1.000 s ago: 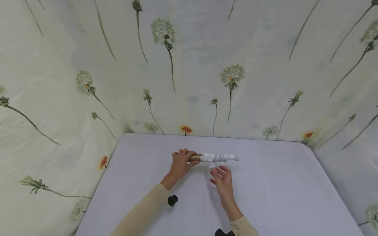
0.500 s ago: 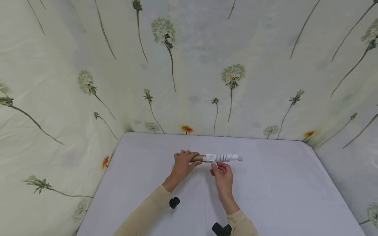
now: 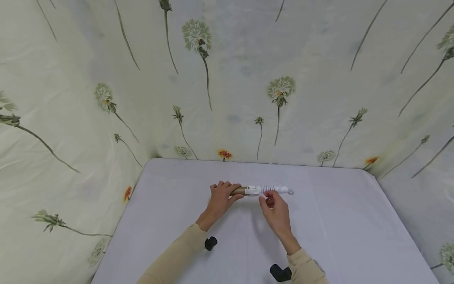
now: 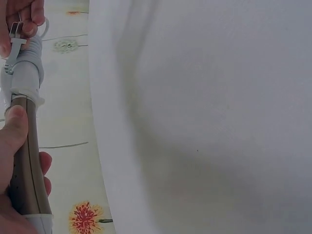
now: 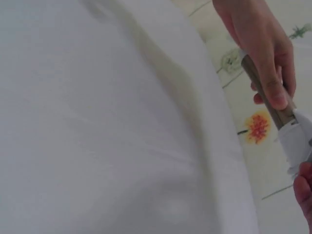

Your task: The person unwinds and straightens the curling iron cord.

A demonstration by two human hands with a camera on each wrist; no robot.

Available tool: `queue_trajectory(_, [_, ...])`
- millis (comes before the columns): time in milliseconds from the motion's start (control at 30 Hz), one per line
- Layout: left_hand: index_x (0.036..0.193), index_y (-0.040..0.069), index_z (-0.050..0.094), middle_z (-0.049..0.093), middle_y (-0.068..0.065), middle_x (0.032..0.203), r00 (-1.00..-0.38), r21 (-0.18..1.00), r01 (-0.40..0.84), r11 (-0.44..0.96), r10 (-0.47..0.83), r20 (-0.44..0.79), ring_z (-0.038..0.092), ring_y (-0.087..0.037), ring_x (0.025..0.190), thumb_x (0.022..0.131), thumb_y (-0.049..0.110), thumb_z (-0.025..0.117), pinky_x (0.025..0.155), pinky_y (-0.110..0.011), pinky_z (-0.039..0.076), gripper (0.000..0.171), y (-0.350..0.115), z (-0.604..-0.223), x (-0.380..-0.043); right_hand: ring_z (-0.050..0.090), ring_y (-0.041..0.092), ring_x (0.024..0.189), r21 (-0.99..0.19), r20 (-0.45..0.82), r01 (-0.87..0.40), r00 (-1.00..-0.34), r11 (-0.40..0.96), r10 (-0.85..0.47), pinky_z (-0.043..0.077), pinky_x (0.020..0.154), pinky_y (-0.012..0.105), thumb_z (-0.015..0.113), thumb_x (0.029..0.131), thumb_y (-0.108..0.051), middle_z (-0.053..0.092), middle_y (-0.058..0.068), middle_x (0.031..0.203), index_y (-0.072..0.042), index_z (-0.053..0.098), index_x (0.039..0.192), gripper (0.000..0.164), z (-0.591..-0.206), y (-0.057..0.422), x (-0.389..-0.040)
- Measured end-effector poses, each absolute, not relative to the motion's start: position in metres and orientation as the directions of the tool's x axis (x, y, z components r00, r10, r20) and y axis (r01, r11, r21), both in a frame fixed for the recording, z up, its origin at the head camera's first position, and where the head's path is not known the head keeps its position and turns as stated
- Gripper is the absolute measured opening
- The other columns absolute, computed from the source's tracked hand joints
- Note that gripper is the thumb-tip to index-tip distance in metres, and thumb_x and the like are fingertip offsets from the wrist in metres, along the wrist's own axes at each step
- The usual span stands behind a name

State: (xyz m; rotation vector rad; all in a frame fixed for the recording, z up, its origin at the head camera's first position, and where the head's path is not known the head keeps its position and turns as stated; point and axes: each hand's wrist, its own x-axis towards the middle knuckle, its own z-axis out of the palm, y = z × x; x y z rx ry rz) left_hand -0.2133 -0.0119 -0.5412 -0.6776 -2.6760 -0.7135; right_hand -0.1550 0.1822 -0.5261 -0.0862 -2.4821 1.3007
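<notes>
A slim brown-and-white hair iron [image 3: 252,190] is held level over the far part of the table. My left hand [image 3: 219,200] grips its brown section [image 4: 30,161], the thumb lying along it in the left wrist view. A white cord [image 3: 268,188] is wound in several turns round the white end, which finishes in a small loop [image 3: 291,192]. With thumb and fingers, my right hand [image 3: 278,213] pinches the white plug [image 4: 17,48] close beside the coils. Metal pins [image 4: 17,28] show at the plug's end in the left wrist view.
A white-covered table [image 3: 340,221] lies under the hands, with a flower-patterned curtain [image 3: 234,79] at its back and sides. Black wrist-worn devices [image 3: 211,243] show beside both forearms.
My right hand has brought the plug up from just below the hair iron to beside the cord coils, then shifted right with it. My left hand keeps its grip, drifting slightly right.
</notes>
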Motion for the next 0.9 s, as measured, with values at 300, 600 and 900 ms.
queue_trajectory(300, [0.118, 0.027, 0.064, 0.065, 0.004, 0.096, -0.845, 0.379, 0.511, 0.772, 0.368, 0.389, 0.049, -0.016, 0.088, 0.084, 0.047, 0.061, 0.079, -0.040, 0.026, 0.039, -0.008, -0.529, -0.215, 0.058, 0.015, 0.073, -0.781, 0.172, -0.093, -0.983, 0.617, 0.069, 0.047, 0.061, 0.022, 0.064, 0.090, -0.018, 0.065, 0.010, 0.084, -0.002, 0.062, 0.101, 0.019, -0.499, 0.198, -0.162])
queue_trajectory(600, [0.117, 0.027, 0.064, 0.066, 0.004, 0.094, -0.835, 0.368, 0.529, 0.765, 0.393, 0.385, 0.050, -0.016, 0.086, 0.082, 0.045, 0.064, 0.076, -0.039, 0.025, 0.039, -0.010, -0.531, -0.215, 0.048, 0.011, 0.061, -0.611, 0.275, -0.231, -0.959, 0.757, -0.071, 0.039, 0.054, 0.024, 0.066, 0.086, -0.010, 0.059, 0.004, 0.071, 0.000, 0.063, 0.093, 0.013, -0.488, 0.201, -0.163])
queue_trajectory(900, [0.117, 0.027, 0.064, 0.065, 0.005, 0.094, -0.819, 0.352, 0.551, 0.757, 0.411, 0.400, 0.049, -0.014, 0.086, 0.083, 0.046, 0.063, 0.077, -0.038, 0.026, 0.039, -0.010, -0.534, -0.215, 0.047, 0.008, 0.061, -0.596, 0.255, -0.269, -0.957, 0.757, -0.139, 0.039, 0.053, 0.022, 0.066, 0.086, -0.012, 0.058, 0.001, 0.071, -0.002, 0.063, 0.094, 0.013, -0.484, 0.211, -0.167])
